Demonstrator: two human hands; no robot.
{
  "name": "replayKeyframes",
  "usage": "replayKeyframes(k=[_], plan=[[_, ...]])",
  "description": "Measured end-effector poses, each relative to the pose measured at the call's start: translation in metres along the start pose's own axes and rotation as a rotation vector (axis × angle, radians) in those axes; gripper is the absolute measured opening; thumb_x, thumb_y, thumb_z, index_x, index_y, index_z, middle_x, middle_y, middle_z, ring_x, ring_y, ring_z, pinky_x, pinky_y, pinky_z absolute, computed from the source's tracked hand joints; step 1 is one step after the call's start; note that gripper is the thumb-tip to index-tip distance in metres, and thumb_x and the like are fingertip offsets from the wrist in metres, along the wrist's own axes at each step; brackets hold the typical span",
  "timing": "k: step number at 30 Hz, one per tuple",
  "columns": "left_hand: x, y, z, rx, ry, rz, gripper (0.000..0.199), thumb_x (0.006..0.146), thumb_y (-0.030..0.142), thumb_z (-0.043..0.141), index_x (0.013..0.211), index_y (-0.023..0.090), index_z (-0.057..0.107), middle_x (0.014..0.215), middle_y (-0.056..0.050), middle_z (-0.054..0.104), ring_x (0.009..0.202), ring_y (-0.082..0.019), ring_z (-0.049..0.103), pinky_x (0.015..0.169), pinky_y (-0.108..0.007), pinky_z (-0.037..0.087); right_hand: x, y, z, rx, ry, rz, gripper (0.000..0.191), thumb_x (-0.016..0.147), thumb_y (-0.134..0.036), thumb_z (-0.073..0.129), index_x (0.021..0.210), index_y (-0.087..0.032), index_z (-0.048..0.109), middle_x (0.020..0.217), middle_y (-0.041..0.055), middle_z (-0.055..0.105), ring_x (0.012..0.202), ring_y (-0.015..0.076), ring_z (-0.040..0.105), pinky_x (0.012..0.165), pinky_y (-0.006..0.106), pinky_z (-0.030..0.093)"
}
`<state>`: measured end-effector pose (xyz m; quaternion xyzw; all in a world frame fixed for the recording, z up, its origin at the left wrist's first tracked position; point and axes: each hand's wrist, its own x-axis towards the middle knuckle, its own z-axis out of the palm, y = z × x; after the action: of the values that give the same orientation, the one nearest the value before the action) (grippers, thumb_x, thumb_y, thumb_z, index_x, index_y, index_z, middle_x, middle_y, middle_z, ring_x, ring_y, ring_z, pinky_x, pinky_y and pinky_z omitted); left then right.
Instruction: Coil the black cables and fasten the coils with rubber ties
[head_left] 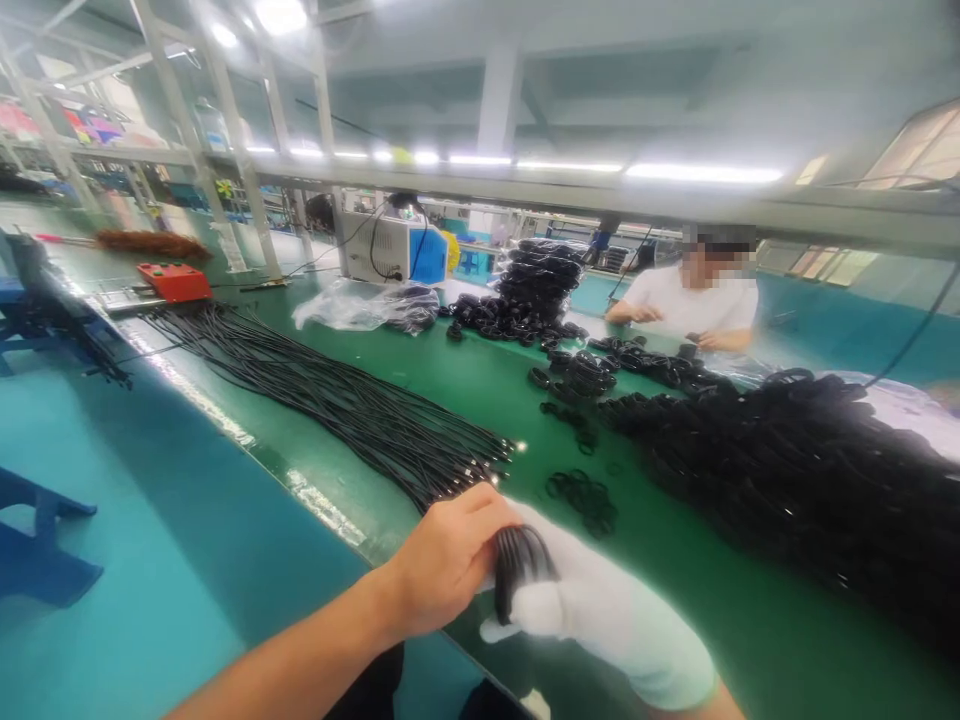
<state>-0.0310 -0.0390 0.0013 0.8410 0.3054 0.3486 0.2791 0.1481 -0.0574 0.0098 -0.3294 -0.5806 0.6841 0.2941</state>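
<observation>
Black looped bundle [517, 565] sat near the edge of the green table [697, 590], between both hands. Bare left hand [448, 562]: forearm from lower left, fingers curled over the bundle's top. White-gloved right hand [551, 605]: forearm from lower right, closed round it.

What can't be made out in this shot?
All in the head view:
Ends of the looped black bundle: hidden by the left hand and white-gloved right hand.
Count of long black cables: they overlap.
Red box markings: small, blurred.
Right forearm: bottom edge cuts it.
</observation>
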Motion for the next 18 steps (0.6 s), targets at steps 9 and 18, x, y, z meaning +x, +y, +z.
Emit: replayKeyframes(k=[9, 18], plan=[[0.010, 0.006, -0.008, -0.199, -0.012, -0.382, 0.017, 0.080, 0.017, 0.049, 0.095, 0.021, 0.054, 0.080, 0.002, 0.060, 0.063, -0.011, 0.057, 0.059, -0.022, 0.046, 0.014, 0.013, -0.004, 0.395, -0.095, 0.030, 0.036, 0.070, -0.027, 0.071, 0.099, -0.010, 0.060, 0.090, 0.0111, 0.062, 0.080, 0.0219, 0.064, 0.065, 0.040, 0.057], [0.010, 0.004, 0.000, -0.247, 0.035, -0.541, 0.006, 0.074, 0.018, 0.051, 0.080, 0.020, 0.050, 0.061, 0.005, 0.056, 0.050, -0.011, 0.055, 0.046, -0.020, 0.040, 0.020, 0.025, -0.002, 0.336, -0.054, -0.016, 0.032, 0.076, -0.026, 0.067, 0.103, -0.007, 0.063, 0.087, 0.0118, 0.064, 0.081, 0.0194, 0.064, 0.066, 0.033, 0.056]])
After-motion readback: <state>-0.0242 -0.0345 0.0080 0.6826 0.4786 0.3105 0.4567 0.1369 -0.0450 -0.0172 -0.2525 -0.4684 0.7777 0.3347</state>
